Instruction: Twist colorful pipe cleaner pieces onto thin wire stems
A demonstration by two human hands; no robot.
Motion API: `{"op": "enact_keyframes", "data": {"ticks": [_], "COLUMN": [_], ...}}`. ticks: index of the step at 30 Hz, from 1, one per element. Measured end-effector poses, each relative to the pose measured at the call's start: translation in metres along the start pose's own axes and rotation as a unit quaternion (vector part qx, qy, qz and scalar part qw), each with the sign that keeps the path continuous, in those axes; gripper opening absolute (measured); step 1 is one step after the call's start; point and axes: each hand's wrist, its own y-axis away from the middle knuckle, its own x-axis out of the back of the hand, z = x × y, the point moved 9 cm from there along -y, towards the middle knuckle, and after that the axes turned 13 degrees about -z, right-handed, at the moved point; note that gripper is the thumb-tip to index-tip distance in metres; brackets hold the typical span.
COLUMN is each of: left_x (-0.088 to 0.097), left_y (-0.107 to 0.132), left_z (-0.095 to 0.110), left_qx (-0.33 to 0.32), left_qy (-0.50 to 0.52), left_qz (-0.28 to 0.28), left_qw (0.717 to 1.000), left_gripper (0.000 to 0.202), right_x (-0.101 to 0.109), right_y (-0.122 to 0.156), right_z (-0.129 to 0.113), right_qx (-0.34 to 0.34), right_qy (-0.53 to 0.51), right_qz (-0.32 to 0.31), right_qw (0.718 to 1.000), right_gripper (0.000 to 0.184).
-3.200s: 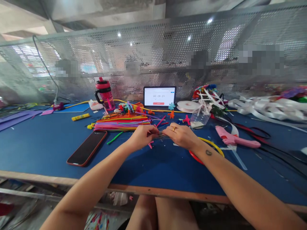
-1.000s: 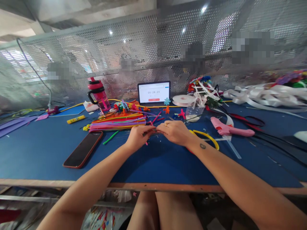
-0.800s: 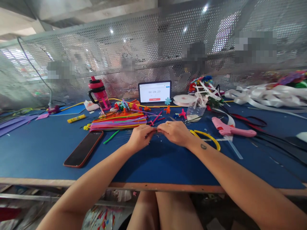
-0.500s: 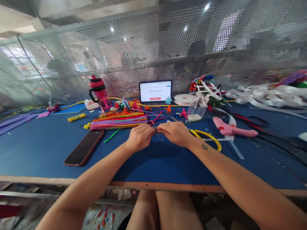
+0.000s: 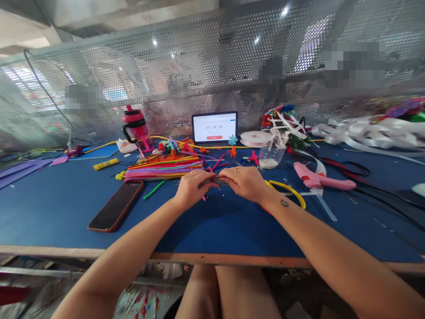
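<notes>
Compared with half a second earlier, the left hand (image 5: 191, 190) and right hand (image 5: 244, 184) sit slightly further apart, and a small bunch of thin wires (image 5: 214, 181) now shows between them. Both hands pinch it closed between their fingers, above the middle of the blue table (image 5: 66, 221). A heap of coloured pipe cleaners (image 5: 164, 170) lies just far-left, a phone (image 5: 115, 206) left, and yellow-handled pliers (image 5: 285, 192) right. The table runs on nearward to its wooden edge (image 5: 149, 257).

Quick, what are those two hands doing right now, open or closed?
Left hand: closed, pinching a thin bundle of strands.
Right hand: closed, pinching the same bundle.
</notes>
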Motion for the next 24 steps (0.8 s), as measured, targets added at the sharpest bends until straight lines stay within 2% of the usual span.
{"op": "enact_keyframes", "data": {"ticks": [2, 5, 13, 17, 24], "left_x": [0.000, 0.000, -0.003, -0.003, -0.003], "left_y": [0.000, 0.000, 0.003, 0.004, 0.005], "left_z": [-0.002, -0.003, 0.017, 0.022, 0.019], "left_qx": [0.017, 0.026, -0.049, -0.077, -0.062], "left_qy": [0.002, 0.000, -0.134, -0.158, -0.222], "left_qz": [-0.002, 0.002, -0.012, -0.015, -0.019], "left_qw": [1.000, 1.000, 0.990, 0.984, 0.973], "left_gripper": [0.020, 0.014, 0.009, 0.009, 0.015], "right_x": [0.000, -0.001, -0.007, -0.010, -0.010], "right_y": [0.000, -0.001, -0.004, -0.004, -0.004], "right_z": [-0.001, -0.003, -0.009, -0.009, -0.005], "right_qx": [0.006, 0.012, 0.013, 0.014, -0.009], "right_qy": [0.002, 0.001, -0.017, -0.023, -0.005], "right_qz": [0.000, -0.011, -0.046, -0.062, -0.058], "right_qw": [1.000, 1.000, 0.999, 0.998, 0.998], "right_gripper": [0.027, 0.029, 0.028, 0.028, 0.032]}}
